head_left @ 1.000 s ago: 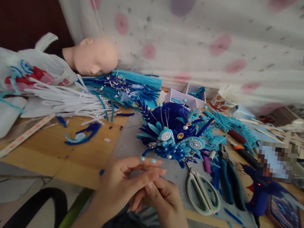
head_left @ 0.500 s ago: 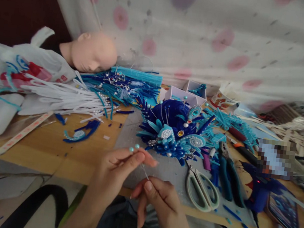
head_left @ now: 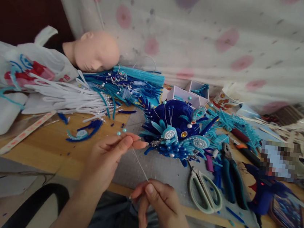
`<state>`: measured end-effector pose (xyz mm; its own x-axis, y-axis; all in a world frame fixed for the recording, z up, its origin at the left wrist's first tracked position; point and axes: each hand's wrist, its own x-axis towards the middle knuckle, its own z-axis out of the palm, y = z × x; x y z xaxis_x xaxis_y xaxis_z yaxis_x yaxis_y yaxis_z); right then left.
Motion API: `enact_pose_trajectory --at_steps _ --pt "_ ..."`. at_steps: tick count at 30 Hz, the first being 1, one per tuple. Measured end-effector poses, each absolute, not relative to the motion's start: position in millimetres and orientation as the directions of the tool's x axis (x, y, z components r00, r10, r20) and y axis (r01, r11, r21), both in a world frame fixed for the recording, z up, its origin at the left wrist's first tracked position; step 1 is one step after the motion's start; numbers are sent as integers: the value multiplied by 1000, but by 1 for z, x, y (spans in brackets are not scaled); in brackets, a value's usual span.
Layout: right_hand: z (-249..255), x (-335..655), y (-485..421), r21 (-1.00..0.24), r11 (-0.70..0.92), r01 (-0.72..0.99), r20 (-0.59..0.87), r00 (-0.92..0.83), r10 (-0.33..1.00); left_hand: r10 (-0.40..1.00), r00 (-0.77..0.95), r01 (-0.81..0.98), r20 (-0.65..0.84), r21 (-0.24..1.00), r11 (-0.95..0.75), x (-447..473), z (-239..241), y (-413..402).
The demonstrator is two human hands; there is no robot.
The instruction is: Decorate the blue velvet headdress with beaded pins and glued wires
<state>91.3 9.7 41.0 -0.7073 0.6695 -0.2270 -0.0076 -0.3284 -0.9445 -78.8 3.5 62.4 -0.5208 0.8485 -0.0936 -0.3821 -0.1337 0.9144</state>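
Note:
Between my two hands runs a thin pale wire [head_left: 140, 163], stretched nearly straight. My left hand [head_left: 111, 153] pinches its upper part, and two small turquoise beads [head_left: 121, 131] stick out above those fingertips. The wire's lower part is pinched between thumb and forefinger of my right hand [head_left: 160, 199], the other fingers hanging loosely. Just beyond my hands sits a blue floral headpiece [head_left: 177, 131] with pearls, gems and upright beaded wires. It stands on a grey cutting mat [head_left: 131, 170].
Right of the mat's middle lie scissors [head_left: 205, 191], pliers [head_left: 231, 174] and a blue glue gun [head_left: 262, 190] with a red light. At the back left are a mannequin head [head_left: 96, 51], white strips [head_left: 60, 98] and a plastic bag [head_left: 31, 65]. A loose blue ornament [head_left: 83, 134] lies left.
My left hand has moved left and slightly up, away from my right hand. A longer length of wire now shows between them. The view has shifted slightly.

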Motion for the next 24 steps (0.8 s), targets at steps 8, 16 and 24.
enact_pose_trajectory --at_steps 8,16,24 --pt "41 79 10 -933 -353 -69 -199 -717 668 899 -290 -424 -328 886 187 -56 57 -21" --pt "33 80 10 -996 -87 -1 -66 -638 767 852 -374 -431 -367 882 191 -51 58 -24" --pt "27 76 -2 -984 59 -171 54 33 998 816 -484 -495 -315 868 42 -33 56 -11"
